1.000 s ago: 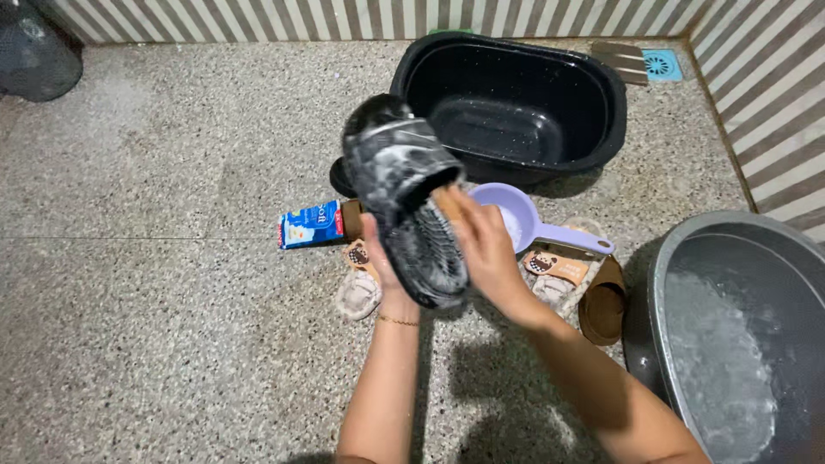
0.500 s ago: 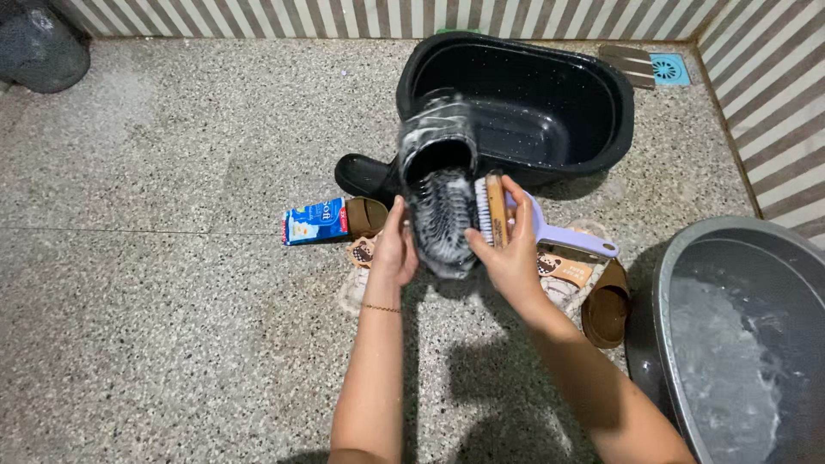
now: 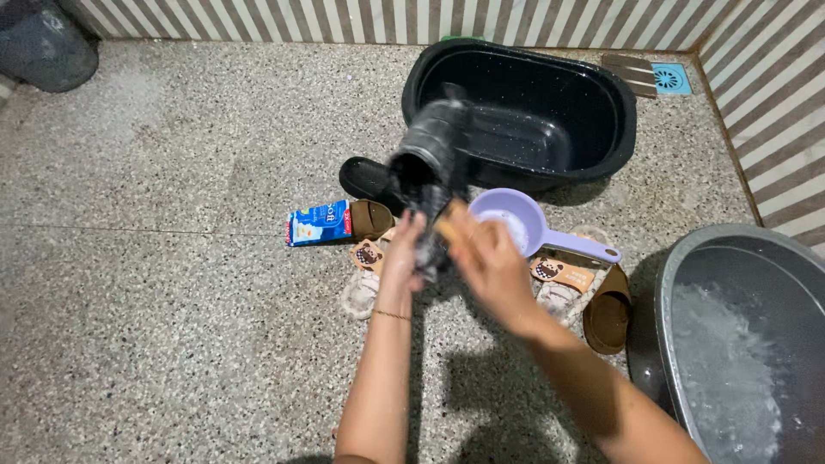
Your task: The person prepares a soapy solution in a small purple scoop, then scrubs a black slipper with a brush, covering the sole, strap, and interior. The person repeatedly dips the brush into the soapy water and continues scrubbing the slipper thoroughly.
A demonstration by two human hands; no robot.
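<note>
My left hand [image 3: 401, 254] grips the heel end of a soapy black slide sandal [image 3: 430, 163], held up over the floor with its toe pointing away from me. My right hand [image 3: 488, 262] holds a wooden scrub brush [image 3: 449, 222] pressed against the sandal's footbed; both are blurred by motion. A second black sandal [image 3: 365, 178] lies on the floor just behind, beside the black tub [image 3: 601, 77].
A lilac scoop [image 3: 524, 225] lies under my right hand. Brown and beige slippers [image 3: 607, 311] sit on the speckled floor, with a blue soap packet [image 3: 318, 222] to the left. A grey basin [image 3: 679, 283] of foamy water is at right. A floor drain [image 3: 669, 77] is far right.
The sandal has turned from sole-facing-me to pointing away, and rose slightly. My right hand moved the brush down along the footbed toward the heel.
</note>
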